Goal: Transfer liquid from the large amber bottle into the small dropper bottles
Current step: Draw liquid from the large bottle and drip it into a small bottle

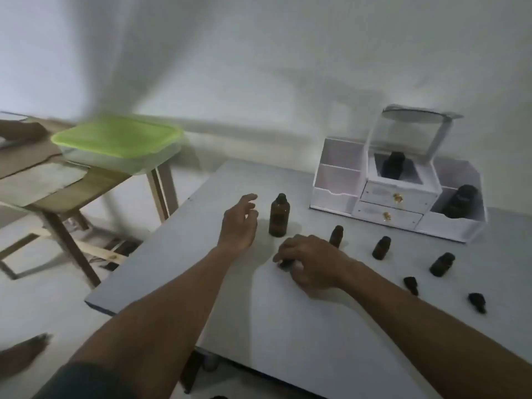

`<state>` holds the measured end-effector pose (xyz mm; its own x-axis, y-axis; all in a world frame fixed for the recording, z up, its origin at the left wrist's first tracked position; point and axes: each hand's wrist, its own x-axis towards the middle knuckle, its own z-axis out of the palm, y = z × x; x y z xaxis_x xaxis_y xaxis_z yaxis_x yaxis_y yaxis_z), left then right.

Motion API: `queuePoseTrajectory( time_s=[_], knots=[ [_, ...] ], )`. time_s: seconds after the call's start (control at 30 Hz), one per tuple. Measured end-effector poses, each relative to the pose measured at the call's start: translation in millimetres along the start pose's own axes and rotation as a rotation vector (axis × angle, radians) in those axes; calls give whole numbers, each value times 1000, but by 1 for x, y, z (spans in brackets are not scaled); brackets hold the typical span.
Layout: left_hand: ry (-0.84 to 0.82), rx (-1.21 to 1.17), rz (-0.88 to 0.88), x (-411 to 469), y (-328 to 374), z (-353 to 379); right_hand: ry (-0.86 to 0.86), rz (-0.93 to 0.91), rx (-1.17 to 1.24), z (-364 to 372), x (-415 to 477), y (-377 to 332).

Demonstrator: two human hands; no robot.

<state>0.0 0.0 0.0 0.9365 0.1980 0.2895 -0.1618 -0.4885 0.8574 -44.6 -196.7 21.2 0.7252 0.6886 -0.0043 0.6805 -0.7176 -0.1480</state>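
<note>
The large amber bottle (279, 216) stands upright on the grey table (259, 318), its neck uncapped as far as I can tell. My left hand (239, 223) hovers just left of it, fingers apart, holding nothing. My right hand (309, 262) rests on the table in front of the bottle, fingers closed over a small dark object (285, 264), likely a cap or dropper top. Three small dropper bottles (336, 235) (381, 248) (442, 264) stand in a row to the right. Two dark dropper caps (411, 285) (478, 302) lie nearer the front right.
A white organiser box (400, 194) with drawers sits at the back right, holding two more dark bottles (393, 165) (460, 201). A wooden side table (72, 182) with a green-lidded container (118, 139) stands to the left. A foot (21, 354) shows at bottom left.
</note>
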Motion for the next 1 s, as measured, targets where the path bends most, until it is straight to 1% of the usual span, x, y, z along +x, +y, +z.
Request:
queuePoseTrajectory(
  time_s=[0.07,0.13,0.17,0.23,0.3,0.4,0.43,0.47,0.53,0.63,0.7,1.0],
  knots=[
    [-14,-48,-56,-2,-1,1,-37,-5,-12,6,0,-6],
    [-40,-96,-79,-3,-2,4,-29,-13,-32,11,-2,-11],
    [-51,-126,-75,-2,-2,6,-9,-16,-30,11,-2,-11],
    [-64,-172,-59,3,0,9,96,-3,20,3,-1,-6],
    [-88,-199,-44,6,3,13,304,70,153,-9,0,3],
    [-130,-252,-51,11,1,19,746,196,437,-34,3,15],
    [-139,-259,-56,12,0,21,853,252,542,-45,5,18],
    [-146,-263,-59,13,-1,24,930,298,655,-56,7,21],
    [-163,-259,-66,12,-4,30,1019,330,872,-73,15,26],
    [-198,-194,-80,8,-3,37,1055,288,1079,-87,28,28],
    [-186,-141,-82,6,-4,39,1042,263,1150,-90,38,25],
    [-159,-141,-73,8,-8,39,1031,257,1188,-86,61,29]
  ],
)
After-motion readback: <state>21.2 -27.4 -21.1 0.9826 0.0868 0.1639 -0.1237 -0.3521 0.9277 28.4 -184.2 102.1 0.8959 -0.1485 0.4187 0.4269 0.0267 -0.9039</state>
